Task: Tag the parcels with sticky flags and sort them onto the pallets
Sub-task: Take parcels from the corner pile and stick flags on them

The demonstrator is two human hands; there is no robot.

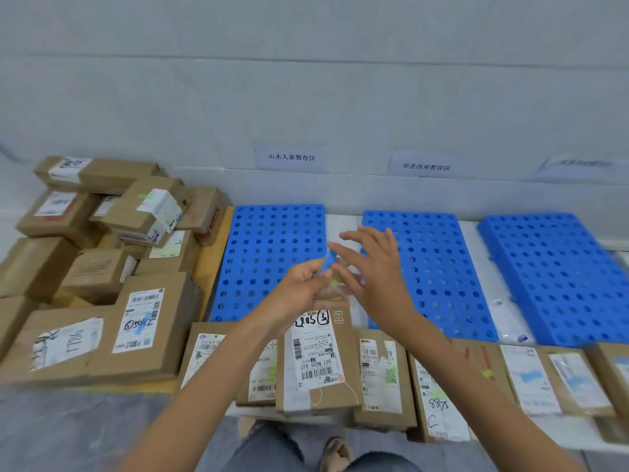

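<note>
Left hand (303, 284) — grip curled, pinching blurred sticky flags (333, 270); right hand (374, 267) — grip spread, fingers straight, holding nothing; below, labelled parcels (316, 362) and blue pallets (272, 240).

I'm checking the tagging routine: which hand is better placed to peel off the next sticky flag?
Probably the right. The left hand grips the flag sheet, so it is occupied; the right hand holds nothing, its fingers spread just beside that sheet.
</note>
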